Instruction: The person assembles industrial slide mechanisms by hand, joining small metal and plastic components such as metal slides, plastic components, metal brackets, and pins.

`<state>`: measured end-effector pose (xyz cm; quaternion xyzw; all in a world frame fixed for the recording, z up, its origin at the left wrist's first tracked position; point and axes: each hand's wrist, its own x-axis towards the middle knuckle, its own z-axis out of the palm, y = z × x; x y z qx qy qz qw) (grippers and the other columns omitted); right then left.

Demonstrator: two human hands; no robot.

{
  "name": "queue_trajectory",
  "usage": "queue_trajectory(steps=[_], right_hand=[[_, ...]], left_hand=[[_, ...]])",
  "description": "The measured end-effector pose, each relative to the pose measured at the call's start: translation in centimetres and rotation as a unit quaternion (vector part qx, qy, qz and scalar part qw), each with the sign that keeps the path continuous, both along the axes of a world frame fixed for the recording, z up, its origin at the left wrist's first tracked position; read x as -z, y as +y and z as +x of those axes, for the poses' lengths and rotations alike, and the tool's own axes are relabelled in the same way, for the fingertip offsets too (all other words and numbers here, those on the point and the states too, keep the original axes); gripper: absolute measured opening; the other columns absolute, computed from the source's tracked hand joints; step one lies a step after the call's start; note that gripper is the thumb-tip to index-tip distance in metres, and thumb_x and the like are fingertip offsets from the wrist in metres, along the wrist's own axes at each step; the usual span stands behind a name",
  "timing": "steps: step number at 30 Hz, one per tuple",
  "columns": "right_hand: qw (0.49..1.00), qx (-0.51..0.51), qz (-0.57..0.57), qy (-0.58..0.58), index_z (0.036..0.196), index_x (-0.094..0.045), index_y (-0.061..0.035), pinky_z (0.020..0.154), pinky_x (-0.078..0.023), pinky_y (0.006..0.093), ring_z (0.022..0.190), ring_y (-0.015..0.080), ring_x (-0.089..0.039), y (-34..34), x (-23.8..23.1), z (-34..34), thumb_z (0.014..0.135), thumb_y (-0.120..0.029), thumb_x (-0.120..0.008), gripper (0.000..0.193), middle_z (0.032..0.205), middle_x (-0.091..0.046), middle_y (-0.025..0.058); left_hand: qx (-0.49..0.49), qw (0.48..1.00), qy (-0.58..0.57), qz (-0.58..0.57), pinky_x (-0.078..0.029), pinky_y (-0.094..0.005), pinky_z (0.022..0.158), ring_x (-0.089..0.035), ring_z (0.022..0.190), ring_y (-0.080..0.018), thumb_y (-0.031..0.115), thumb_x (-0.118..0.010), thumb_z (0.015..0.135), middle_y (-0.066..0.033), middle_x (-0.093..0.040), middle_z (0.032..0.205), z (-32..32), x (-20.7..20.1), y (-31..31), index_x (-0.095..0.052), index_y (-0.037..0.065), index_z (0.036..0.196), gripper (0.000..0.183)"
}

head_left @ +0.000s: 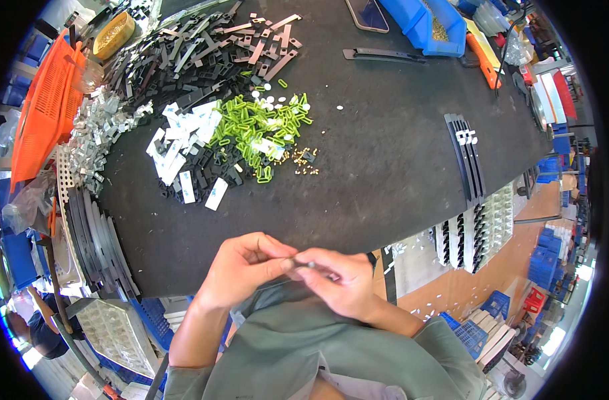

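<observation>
My left hand (pixel 244 270) and my right hand (pixel 341 280) meet just off the table's near edge, in front of my body. Both are closed, thumbs and fingertips pinching a small dark piece (pixel 303 264) between them. The fingers cover most of it, so its kind cannot be made out. Beyond the hands lies a heap of green oblong rings (pixel 234 123), beside white rectangular pieces (pixel 184 140) and small black parts (pixel 201 167). Tiny brass-coloured bits (pixel 303 160) are scattered to the right of that heap.
Dark metal strips (pixel 184 57) pile up at the far left, near silver clips (pixel 94 133) and an orange basket (pixel 48 110). Several long black strips (pixel 466 157) lie at the right edge. A blue bin (pixel 444 30), a phone (pixel 369 15) and an orange-handled tool (pixel 484 60) stand at the back.
</observation>
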<state>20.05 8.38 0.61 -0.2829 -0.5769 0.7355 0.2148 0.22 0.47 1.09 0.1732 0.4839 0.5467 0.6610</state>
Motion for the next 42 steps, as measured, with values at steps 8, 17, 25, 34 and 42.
queue_trajectory(steps=[8,17,25,34,42], right_hand=[[0.976,0.178,-0.068,0.105,0.115,-0.071,0.0069,0.092,-0.062,0.0367,0.098,0.0220,-0.074,3.8,1.7,-0.1,0.098,0.006,-0.064,0.018,0.108,-0.074,0.0146],[0.971,0.207,0.042,0.108,0.113,-0.070,0.0091,0.091,-0.062,0.0363,0.096,0.0214,-0.074,4.8,3.6,-0.2,0.096,0.009,-0.064,0.018,0.108,-0.074,0.0167],[0.966,0.207,0.066,0.137,0.113,-0.070,0.0092,0.089,-0.062,0.0351,0.097,0.0212,-0.074,5.2,4.4,0.2,0.094,0.011,-0.065,0.019,0.108,-0.075,0.0168],[0.959,0.172,0.219,0.048,0.117,-0.072,0.0053,0.090,-0.060,0.0337,0.102,0.0249,-0.076,5.3,3.5,-0.1,0.084,0.011,-0.072,0.034,0.113,-0.076,0.0188],[0.947,0.159,0.275,0.049,0.116,-0.072,0.0054,0.088,-0.061,0.0345,0.100,0.0277,-0.077,5.2,3.6,0.0,0.082,0.013,-0.072,0.035,0.111,-0.076,0.0198]], left_hand=[[-0.063,0.835,0.547,0.015,-0.056,-0.0287,0.072,-0.072,0.081,-0.0164,0.005,-0.072,0.095,-0.0111,-0.075,0.093,0.9,-0.5,6.0,-0.073,-0.001,0.111,0.017],[-0.011,0.673,0.740,-0.012,-0.053,-0.0407,0.065,-0.068,0.071,-0.0289,0.013,-0.074,0.090,-0.0108,-0.070,0.085,1.9,1.0,9.9,-0.070,0.005,0.092,0.009],[0.083,0.680,0.728,0.019,-0.053,-0.0379,0.068,-0.068,0.073,-0.0259,0.009,-0.074,0.085,-0.0088,-0.069,0.082,1.0,1.2,10.2,-0.065,0.003,0.088,0.011],[-0.011,0.921,0.390,-0.017,-0.038,-0.0174,0.054,-0.047,0.063,0.0006,-0.001,-0.073,0.089,0.0062,-0.058,0.072,4.2,-3.2,7.6,-0.067,0.001,0.090,0.006],[0.003,0.871,0.488,0.056,-0.042,-0.0188,0.057,-0.050,0.065,-0.0014,-0.003,-0.073,0.088,0.0033,-0.061,0.079,4.6,-1.9,6.6,-0.069,-0.001,0.091,0.006]])
